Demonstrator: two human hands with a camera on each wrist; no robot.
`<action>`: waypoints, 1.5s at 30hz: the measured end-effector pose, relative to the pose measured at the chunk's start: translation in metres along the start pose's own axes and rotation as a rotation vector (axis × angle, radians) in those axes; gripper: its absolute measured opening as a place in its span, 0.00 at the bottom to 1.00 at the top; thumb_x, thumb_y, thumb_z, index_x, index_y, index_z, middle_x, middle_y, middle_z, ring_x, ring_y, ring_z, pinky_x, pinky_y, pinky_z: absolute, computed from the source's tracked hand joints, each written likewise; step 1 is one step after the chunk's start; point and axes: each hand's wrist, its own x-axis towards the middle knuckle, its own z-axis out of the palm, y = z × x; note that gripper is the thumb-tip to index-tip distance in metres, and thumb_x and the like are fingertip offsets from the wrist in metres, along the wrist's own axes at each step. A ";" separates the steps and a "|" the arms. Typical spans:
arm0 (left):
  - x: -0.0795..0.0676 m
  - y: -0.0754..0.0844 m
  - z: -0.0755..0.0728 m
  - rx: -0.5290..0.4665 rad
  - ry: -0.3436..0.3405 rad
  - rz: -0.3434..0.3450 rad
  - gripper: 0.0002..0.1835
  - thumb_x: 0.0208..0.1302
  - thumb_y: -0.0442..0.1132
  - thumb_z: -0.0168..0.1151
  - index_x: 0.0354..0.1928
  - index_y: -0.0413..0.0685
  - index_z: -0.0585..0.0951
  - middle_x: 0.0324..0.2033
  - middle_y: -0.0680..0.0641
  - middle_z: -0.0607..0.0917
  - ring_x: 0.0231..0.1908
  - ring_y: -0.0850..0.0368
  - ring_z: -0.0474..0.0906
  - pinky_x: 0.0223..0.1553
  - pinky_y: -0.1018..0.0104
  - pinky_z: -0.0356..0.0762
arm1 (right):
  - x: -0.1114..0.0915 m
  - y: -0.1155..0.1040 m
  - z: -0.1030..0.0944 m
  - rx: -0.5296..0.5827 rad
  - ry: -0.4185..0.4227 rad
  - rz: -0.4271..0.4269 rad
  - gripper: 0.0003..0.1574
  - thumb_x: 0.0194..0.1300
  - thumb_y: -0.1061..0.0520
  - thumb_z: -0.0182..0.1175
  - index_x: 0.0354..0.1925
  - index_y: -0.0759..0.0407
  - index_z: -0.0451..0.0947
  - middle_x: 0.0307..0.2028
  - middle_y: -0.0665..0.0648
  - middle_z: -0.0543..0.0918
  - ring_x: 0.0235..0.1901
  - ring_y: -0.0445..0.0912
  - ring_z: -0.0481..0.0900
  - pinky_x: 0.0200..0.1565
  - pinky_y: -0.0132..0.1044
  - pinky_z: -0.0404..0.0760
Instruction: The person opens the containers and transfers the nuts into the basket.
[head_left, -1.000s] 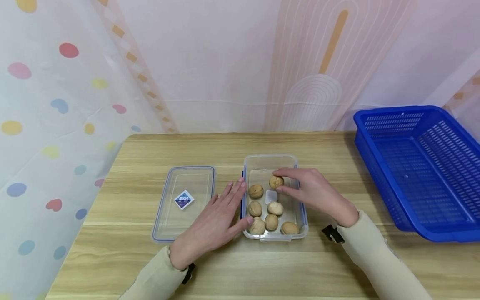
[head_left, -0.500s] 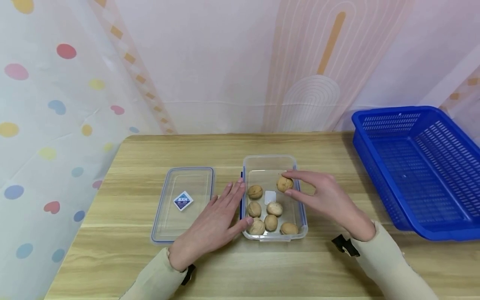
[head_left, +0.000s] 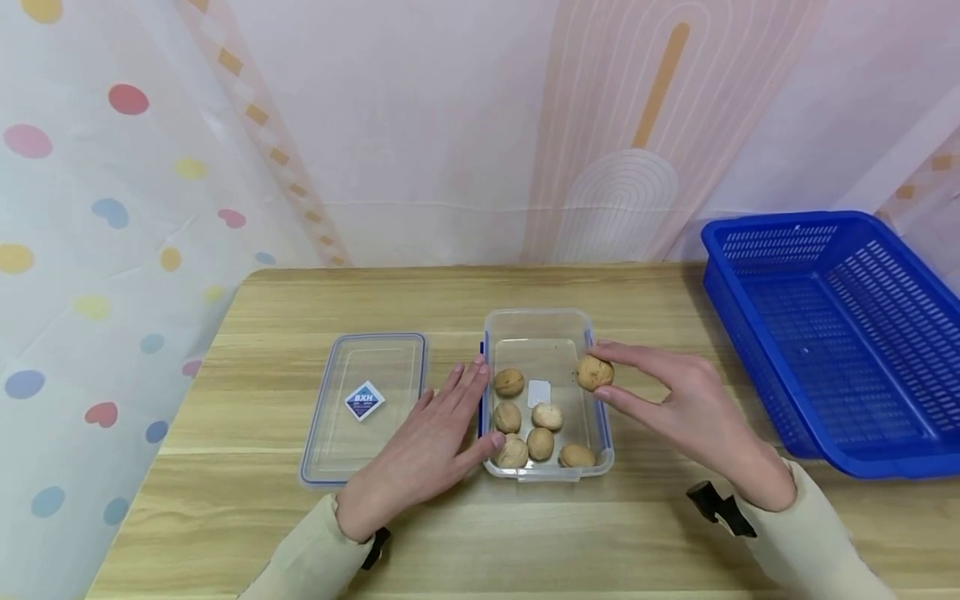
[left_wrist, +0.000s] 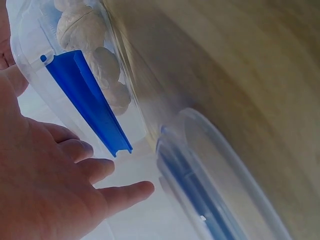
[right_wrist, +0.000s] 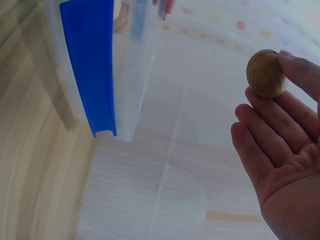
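Note:
Between thumb and fingers my right hand (head_left: 693, 408) pinches a walnut (head_left: 595, 372), held over the right side of a clear plastic box (head_left: 551, 473). The right wrist view shows this walnut (right_wrist: 266, 73) at the fingertips, above the box's blue side clip (right_wrist: 92, 65). Several other walnuts (head_left: 541, 444) lie in the box, mostly toward its near end, beside a small white square (head_left: 539, 392). My left hand (head_left: 423, 454) rests with straight fingers along the box's left wall, its thumb at the near-left corner. In the left wrist view its fingers lie by another blue clip (left_wrist: 90, 102).
A clear lid (head_left: 375, 450) with a blue seal and a BXH label lies on the wooden table (head_left: 465, 542), left of the box. A blue perforated basket (head_left: 772, 358) stands at the right. Behind the table hangs a patterned cloth (head_left: 450, 125).
My right hand has moved rightward with the pinched walnut, from inside the box to its right edge, and looks raised. My left hand has stayed at the box's left side.

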 end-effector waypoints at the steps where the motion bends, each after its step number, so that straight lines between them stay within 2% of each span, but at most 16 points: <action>1: 0.000 0.000 0.000 0.000 0.001 0.000 0.47 0.77 0.66 0.48 0.83 0.44 0.49 0.82 0.48 0.44 0.80 0.44 0.42 0.73 0.30 0.53 | -0.001 -0.001 -0.002 -0.001 0.006 -0.002 0.31 0.54 0.62 0.79 0.57 0.52 0.87 0.53 0.50 0.89 0.50 0.49 0.88 0.56 0.27 0.79; 7: 0.001 0.001 0.000 -0.007 0.002 0.005 0.47 0.77 0.66 0.48 0.83 0.43 0.50 0.82 0.48 0.44 0.80 0.43 0.42 0.73 0.29 0.51 | -0.005 -0.003 -0.012 -0.006 0.040 -0.023 0.29 0.55 0.61 0.79 0.57 0.53 0.87 0.53 0.52 0.89 0.51 0.48 0.88 0.57 0.21 0.75; 13: 0.001 0.000 0.001 -0.013 -0.002 0.000 0.47 0.77 0.66 0.49 0.83 0.43 0.50 0.82 0.48 0.44 0.81 0.43 0.42 0.73 0.29 0.51 | -0.008 -0.004 -0.021 0.001 0.086 -0.045 0.24 0.63 0.50 0.75 0.57 0.52 0.88 0.52 0.52 0.89 0.52 0.39 0.86 0.55 0.20 0.76; 17: 0.001 0.000 0.001 -0.011 0.005 -0.004 0.46 0.77 0.65 0.49 0.83 0.42 0.50 0.82 0.48 0.45 0.81 0.43 0.41 0.73 0.29 0.49 | -0.010 -0.003 -0.026 0.002 0.115 -0.045 0.24 0.65 0.46 0.74 0.56 0.53 0.88 0.53 0.53 0.89 0.54 0.33 0.83 0.53 0.19 0.76; 19: 0.000 0.000 0.001 -0.008 0.010 -0.002 0.46 0.77 0.64 0.49 0.82 0.42 0.50 0.82 0.47 0.45 0.80 0.41 0.41 0.73 0.29 0.49 | -0.012 -0.002 -0.029 0.005 0.126 -0.040 0.25 0.65 0.45 0.74 0.56 0.53 0.88 0.53 0.53 0.89 0.54 0.32 0.82 0.51 0.19 0.77; 22: -0.001 0.000 0.003 -0.004 0.014 0.002 0.46 0.78 0.64 0.49 0.82 0.41 0.51 0.82 0.46 0.46 0.80 0.39 0.41 0.73 0.27 0.48 | -0.016 0.000 -0.033 0.002 0.145 -0.036 0.27 0.66 0.41 0.71 0.56 0.54 0.88 0.53 0.51 0.88 0.54 0.30 0.82 0.40 0.19 0.77; 24: -0.001 0.000 0.003 -0.001 0.015 0.004 0.45 0.78 0.64 0.49 0.82 0.41 0.52 0.82 0.46 0.46 0.80 0.39 0.41 0.72 0.26 0.48 | -0.018 0.001 -0.036 -0.005 0.149 -0.028 0.30 0.68 0.37 0.67 0.56 0.55 0.88 0.54 0.50 0.88 0.40 0.25 0.82 0.29 0.19 0.72; 26: -0.001 0.000 0.004 -0.001 0.015 0.001 0.45 0.78 0.64 0.49 0.82 0.41 0.52 0.82 0.46 0.46 0.80 0.40 0.41 0.72 0.26 0.47 | -0.020 0.002 -0.040 -0.007 0.160 -0.031 0.32 0.69 0.34 0.64 0.56 0.56 0.88 0.53 0.49 0.88 0.26 0.21 0.70 0.22 0.21 0.63; 29: -0.001 0.000 0.003 0.003 0.021 -0.001 0.45 0.78 0.64 0.49 0.82 0.42 0.52 0.82 0.46 0.46 0.81 0.40 0.40 0.73 0.27 0.46 | -0.023 0.004 -0.047 -0.021 0.182 -0.032 0.35 0.70 0.32 0.62 0.55 0.58 0.88 0.52 0.50 0.89 0.25 0.22 0.68 0.24 0.19 0.62; 31: 0.000 0.001 0.003 0.004 0.024 0.001 0.45 0.78 0.65 0.48 0.82 0.42 0.52 0.82 0.46 0.46 0.81 0.41 0.40 0.73 0.27 0.46 | -0.025 0.005 -0.052 -0.034 0.204 -0.033 0.35 0.70 0.33 0.63 0.55 0.60 0.88 0.52 0.52 0.89 0.34 0.23 0.78 0.27 0.19 0.64; 33: 0.000 0.001 0.003 0.006 0.029 0.004 0.45 0.78 0.65 0.48 0.82 0.42 0.52 0.82 0.46 0.46 0.81 0.40 0.40 0.73 0.27 0.46 | -0.028 0.005 -0.057 -0.064 0.216 -0.012 0.31 0.69 0.37 0.67 0.55 0.59 0.88 0.52 0.51 0.89 0.44 0.26 0.82 0.30 0.20 0.65; 35: 0.000 0.001 0.002 0.006 0.027 0.006 0.45 0.78 0.65 0.48 0.82 0.42 0.52 0.82 0.46 0.46 0.80 0.41 0.40 0.73 0.27 0.45 | -0.032 0.006 -0.063 -0.091 0.217 0.021 0.26 0.67 0.44 0.72 0.56 0.59 0.88 0.53 0.48 0.88 0.37 0.25 0.80 0.27 0.19 0.62; 38: 0.000 0.001 0.002 0.006 0.023 0.005 0.45 0.78 0.65 0.48 0.82 0.42 0.52 0.82 0.46 0.46 0.80 0.41 0.40 0.73 0.28 0.46 | -0.039 0.006 -0.070 -0.125 0.216 0.074 0.26 0.60 0.57 0.77 0.57 0.57 0.87 0.55 0.47 0.88 0.38 0.24 0.80 0.29 0.19 0.61; 39: 0.000 0.001 0.003 0.006 0.021 0.005 0.45 0.78 0.65 0.48 0.82 0.42 0.52 0.82 0.46 0.46 0.80 0.41 0.40 0.73 0.28 0.46 | -0.041 0.006 -0.072 -0.126 0.215 0.088 0.27 0.58 0.61 0.78 0.57 0.58 0.87 0.55 0.49 0.88 0.39 0.24 0.80 0.31 0.17 0.64; 42: -0.001 0.001 0.003 0.003 0.022 0.005 0.45 0.78 0.65 0.49 0.82 0.41 0.52 0.82 0.45 0.47 0.80 0.41 0.39 0.73 0.28 0.46 | -0.047 0.007 -0.079 -0.117 0.224 0.145 0.32 0.56 0.68 0.77 0.59 0.56 0.86 0.55 0.53 0.88 0.55 0.26 0.80 0.46 0.16 0.72; 45: -0.001 0.000 0.003 0.000 0.027 0.005 0.45 0.78 0.64 0.50 0.82 0.41 0.53 0.82 0.45 0.47 0.80 0.41 0.39 0.73 0.27 0.47 | -0.052 0.009 -0.084 -0.082 0.244 0.225 0.33 0.57 0.73 0.74 0.61 0.56 0.85 0.57 0.46 0.87 0.57 0.27 0.79 0.55 0.15 0.72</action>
